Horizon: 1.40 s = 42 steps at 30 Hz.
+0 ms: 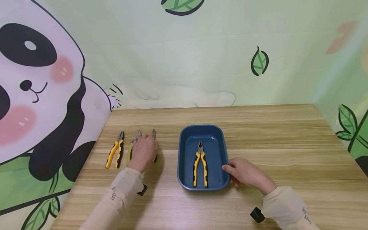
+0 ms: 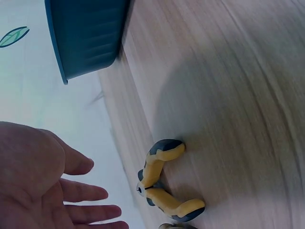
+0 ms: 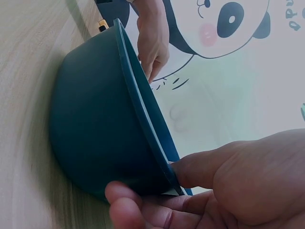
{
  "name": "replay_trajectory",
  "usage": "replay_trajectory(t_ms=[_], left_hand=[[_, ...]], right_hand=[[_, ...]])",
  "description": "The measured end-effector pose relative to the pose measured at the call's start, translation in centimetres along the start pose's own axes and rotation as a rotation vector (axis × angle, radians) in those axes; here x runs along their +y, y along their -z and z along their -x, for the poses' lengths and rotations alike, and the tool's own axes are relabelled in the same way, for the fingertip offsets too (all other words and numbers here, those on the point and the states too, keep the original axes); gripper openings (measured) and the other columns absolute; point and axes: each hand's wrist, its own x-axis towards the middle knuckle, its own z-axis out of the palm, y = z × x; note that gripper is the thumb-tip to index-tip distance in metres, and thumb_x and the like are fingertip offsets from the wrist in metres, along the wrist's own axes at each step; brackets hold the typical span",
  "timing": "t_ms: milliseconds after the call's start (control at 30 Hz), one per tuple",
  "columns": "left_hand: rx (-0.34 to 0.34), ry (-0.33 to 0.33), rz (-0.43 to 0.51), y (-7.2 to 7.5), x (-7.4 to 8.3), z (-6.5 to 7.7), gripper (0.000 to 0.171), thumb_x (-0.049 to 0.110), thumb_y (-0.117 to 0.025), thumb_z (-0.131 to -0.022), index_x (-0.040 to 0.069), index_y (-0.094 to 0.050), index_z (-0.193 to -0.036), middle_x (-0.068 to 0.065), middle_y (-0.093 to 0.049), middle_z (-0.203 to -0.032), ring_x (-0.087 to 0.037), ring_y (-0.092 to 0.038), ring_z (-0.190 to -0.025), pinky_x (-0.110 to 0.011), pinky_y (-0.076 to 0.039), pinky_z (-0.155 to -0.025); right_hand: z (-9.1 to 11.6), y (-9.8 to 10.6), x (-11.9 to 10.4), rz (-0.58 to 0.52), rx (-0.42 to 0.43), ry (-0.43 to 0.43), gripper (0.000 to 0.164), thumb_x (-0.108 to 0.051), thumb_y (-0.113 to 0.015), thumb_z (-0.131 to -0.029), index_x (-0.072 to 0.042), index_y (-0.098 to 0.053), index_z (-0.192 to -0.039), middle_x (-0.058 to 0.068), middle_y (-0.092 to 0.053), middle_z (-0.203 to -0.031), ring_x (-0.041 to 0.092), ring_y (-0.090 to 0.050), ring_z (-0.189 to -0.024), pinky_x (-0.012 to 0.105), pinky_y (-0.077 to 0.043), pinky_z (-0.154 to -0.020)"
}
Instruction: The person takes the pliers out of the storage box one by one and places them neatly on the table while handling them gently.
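Observation:
My left hand [image 1: 142,152] is over two pairs of pliers on the table, its fingers loosely extended. It hides most of the middle pliers [image 1: 130,152] and of the right-hand pliers [image 1: 153,133]. In the left wrist view, yellow-and-black pliers [image 2: 153,172] lie apart from the fingers. Another pair of pliers [image 1: 119,140] lies farther left, handles toward me. My right hand [image 1: 247,172] pinches the right rim of a blue tray [image 1: 181,159], thumb over the edge and fingers outside. Inside the tray rests one pair of yellow-and-black pliers [image 1: 200,148].
The wooden table [image 1: 273,134] meets a pale green backdrop [image 1: 207,64] along its far edge. A printed panda [image 1: 57,105] covers the left side of the backdrop. The tray stands to the right of the pliers row.

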Motion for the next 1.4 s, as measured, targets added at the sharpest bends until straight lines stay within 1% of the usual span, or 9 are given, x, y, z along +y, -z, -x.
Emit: replay_trajectory(t_ms=[100,333,433,567,667,800,900,1067,1400], left_hand=[[0.006,-0.02,0.005,0.2,0.0,0.0,0.032,0.019,-0.05,-0.107,-0.009,-0.065,-0.114,-0.026,-0.067,-0.111,-0.046,-0.063,-0.108,-0.06,-0.049,-0.094],[0.044,-0.092,0.023,0.5,-0.1,0.1,0.038,0.021,-0.05,-0.109,-0.01,-0.061,-0.126,-0.028,-0.064,-0.123,-0.046,-0.059,-0.119,-0.061,-0.043,-0.106],[0.045,-0.118,0.038,0.8,-0.2,0.2,0.038,0.023,-0.049,-0.109,-0.01,-0.06,-0.127,-0.026,-0.062,-0.122,-0.044,-0.059,-0.118,-0.061,-0.041,-0.108],[0.021,-0.133,0.056,1.4,-0.3,0.2,0.042,0.024,-0.046,-0.111,-0.008,-0.057,-0.134,-0.028,-0.056,-0.137,-0.044,-0.053,-0.129,-0.062,-0.037,-0.111],[0.015,-0.149,0.067,1.8,-0.5,0.2,0.044,0.024,-0.044,-0.112,-0.007,-0.054,-0.14,-0.03,-0.044,-0.152,-0.046,-0.044,-0.139,-0.064,-0.035,-0.111],[0.014,-0.175,0.078,2.6,-0.6,0.1,0.043,0.023,-0.044,-0.112,-0.008,-0.053,-0.141,-0.032,-0.039,-0.155,-0.049,-0.039,-0.142,-0.064,-0.035,-0.111],[0.011,-0.188,0.078,3.3,-0.6,0.1,0.046,0.023,-0.044,-0.112,-0.009,-0.05,-0.145,-0.033,-0.035,-0.157,-0.052,-0.035,-0.144,-0.065,-0.032,-0.113],[0.015,-0.198,0.064,4.4,-0.6,0.2,0.051,0.027,-0.042,-0.112,-0.006,-0.043,-0.151,-0.03,-0.032,-0.16,-0.051,-0.032,-0.146,-0.065,-0.029,-0.115],[0.089,-0.226,0.048,5.8,-0.6,0.6,0.053,0.028,-0.043,-0.112,-0.005,-0.042,-0.153,-0.029,-0.033,-0.16,-0.049,-0.032,-0.147,-0.064,-0.028,-0.116]], right_hand=[[0.0,0.0,0.0,0.004,-0.001,0.004,0.027,-0.016,-0.055,-0.107,-0.002,-0.066,-0.087,0.003,-0.062,-0.064,0.014,-0.054,-0.047,0.028,-0.04,-0.048],[0.0,0.0,0.1,0.007,-0.006,0.019,0.027,-0.016,-0.055,-0.107,-0.003,-0.066,-0.087,0.003,-0.062,-0.064,0.014,-0.054,-0.047,0.028,-0.04,-0.048],[0.0,0.1,0.1,0.004,-0.008,0.018,0.027,-0.016,-0.055,-0.107,-0.003,-0.066,-0.087,0.003,-0.062,-0.064,0.014,-0.054,-0.047,0.028,-0.04,-0.048],[0.0,0.1,0.0,0.006,-0.007,0.014,0.027,-0.016,-0.055,-0.107,-0.003,-0.066,-0.087,0.003,-0.062,-0.064,0.014,-0.054,-0.047,0.028,-0.04,-0.048],[0.0,0.1,0.0,0.012,-0.004,0.014,0.027,-0.017,-0.055,-0.107,-0.002,-0.066,-0.087,0.003,-0.062,-0.064,0.014,-0.054,-0.047,0.028,-0.04,-0.048],[0.0,0.1,0.0,0.013,0.0,0.017,0.027,-0.017,-0.055,-0.107,-0.003,-0.066,-0.087,0.003,-0.062,-0.064,0.014,-0.054,-0.047,0.028,-0.04,-0.047],[0.1,0.1,0.0,0.011,0.0,0.013,0.027,-0.017,-0.055,-0.107,-0.003,-0.066,-0.087,0.003,-0.062,-0.064,0.014,-0.054,-0.047,0.028,-0.039,-0.047],[0.1,0.0,-0.1,0.01,-0.002,0.007,0.026,-0.017,-0.055,-0.107,-0.003,-0.066,-0.087,0.004,-0.062,-0.064,0.014,-0.054,-0.047,0.028,-0.039,-0.048],[0.0,0.0,-0.2,0.015,-0.004,0.002,0.027,-0.016,-0.055,-0.107,-0.003,-0.066,-0.086,0.003,-0.062,-0.064,0.015,-0.055,-0.047,0.028,-0.04,-0.048]])
